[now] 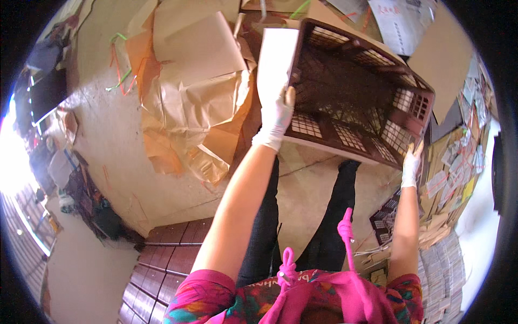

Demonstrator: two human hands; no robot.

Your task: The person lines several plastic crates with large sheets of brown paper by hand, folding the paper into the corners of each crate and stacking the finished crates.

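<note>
A dark brown plastic crate (344, 87) with lattice walls is tilted in front of me, its open side facing up toward me. My left hand (279, 115), in a white glove, grips its left end. My right hand (411, 162), also gloved with yellowish fingertips, holds the near right corner. Along the crate's left end, above my left hand, is a bright white flat surface (277, 60); I cannot tell whether it is part of the crate. The inside of the crate is dark, and no separate item can be made out in it.
Crumpled brown wrapping paper (194, 105) covers the floor at left. Stacked brown crates (162, 267) stand at lower left. Flattened cardboard (443, 65), a white printed sack (398, 24) and paper scraps (449, 162) lie to the right. Red and green straps (121, 77) curl on the floor.
</note>
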